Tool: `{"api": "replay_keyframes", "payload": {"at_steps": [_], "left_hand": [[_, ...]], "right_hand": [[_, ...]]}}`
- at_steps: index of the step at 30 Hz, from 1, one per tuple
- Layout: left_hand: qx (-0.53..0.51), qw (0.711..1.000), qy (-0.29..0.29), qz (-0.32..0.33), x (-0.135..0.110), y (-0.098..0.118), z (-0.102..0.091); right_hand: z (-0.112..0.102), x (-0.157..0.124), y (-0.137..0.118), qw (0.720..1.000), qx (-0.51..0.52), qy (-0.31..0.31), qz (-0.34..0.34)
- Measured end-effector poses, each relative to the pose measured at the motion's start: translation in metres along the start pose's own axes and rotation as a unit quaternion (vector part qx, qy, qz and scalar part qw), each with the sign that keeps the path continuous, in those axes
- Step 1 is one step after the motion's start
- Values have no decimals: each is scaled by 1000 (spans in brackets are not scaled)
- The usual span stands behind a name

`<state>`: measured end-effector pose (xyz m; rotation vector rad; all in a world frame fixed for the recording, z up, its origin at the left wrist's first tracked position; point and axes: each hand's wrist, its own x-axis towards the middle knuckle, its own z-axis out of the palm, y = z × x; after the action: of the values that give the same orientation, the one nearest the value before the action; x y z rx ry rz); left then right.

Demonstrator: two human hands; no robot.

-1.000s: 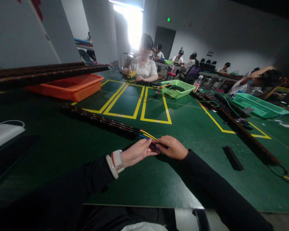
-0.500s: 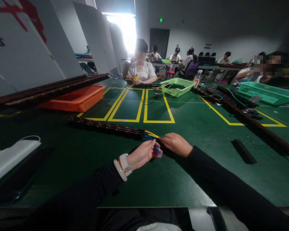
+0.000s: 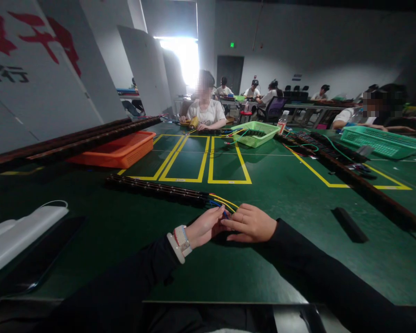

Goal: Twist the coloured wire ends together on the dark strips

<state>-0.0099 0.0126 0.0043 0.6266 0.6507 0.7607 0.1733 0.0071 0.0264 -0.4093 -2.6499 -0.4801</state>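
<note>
A long dark bar-shaped assembly with thin lines along it lies on the green table in front of me. Yellow wires and blue wires come out of its right end. My left hand, with a watch and a pale bangle at its wrist, pinches the blue wires close to that end. From the right, my right hand curls over the wire ends and meets the left fingertips. Its fingers hide the wire tips, and the yellow wires run in under it.
An orange basket is at the back left beside long dark bars. A light green basket stands further back. At left lie a white device and a dark phone-like slab; at right, a short black block. A person sits opposite.
My right hand has shifted from the yellow wires' ends down over the wire ends by my left fingers. The yellow wires now bow upward. The view has tilted slightly up.
</note>
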Motion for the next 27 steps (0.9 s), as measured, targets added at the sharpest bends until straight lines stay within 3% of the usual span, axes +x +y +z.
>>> {"api": "replay_keyframes", "payload": {"at_steps": [5,9,15,27], "left_hand": [[-47,999,1,11,5,-2,-2],[-58,998,-11,7,2,-1,-1],[-8,998,-51,-26,-3,1,1],[42,995,-80,-36,-4,1,-1]], "right_hand": [[6,-1,1,999,-35,-23,-4],[5,-3,4,1000,-12,-5,19],[8,-9,10,986,19,12,165],[22,-4,10,958,88,-128,239]]}}
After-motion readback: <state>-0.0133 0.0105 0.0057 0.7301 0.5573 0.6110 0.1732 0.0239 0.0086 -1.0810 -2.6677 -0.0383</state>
